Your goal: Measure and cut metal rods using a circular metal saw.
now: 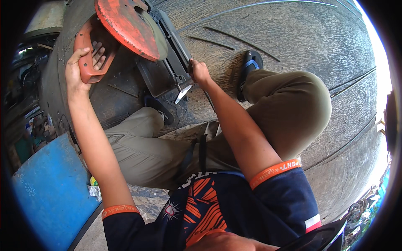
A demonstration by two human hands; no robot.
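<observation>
An orange cut-off saw [123, 27] with a round blade guard stands at the upper left. My left hand [80, 69] is closed round its orange loop handle [87, 62], fingers showing through the opening. Under the guard, part of the greyish cutting disc [161, 39] shows above the dark metal base [155, 77]. A clamp screw with a pale metal crank [183, 94] sticks out at the base's near end. My right hand [200, 72] is closed on a dark metal bar [183, 51] along the base's right side; the fingers partly hide it.
Thin metal rods [240, 42] lie on the worn, dark metal floor [310, 37] beyond my sandalled foot [250, 69]. My bent knees flank the saw's near side. A blue panel [54, 188] stands at the lower left, with clutter [35, 129] behind it.
</observation>
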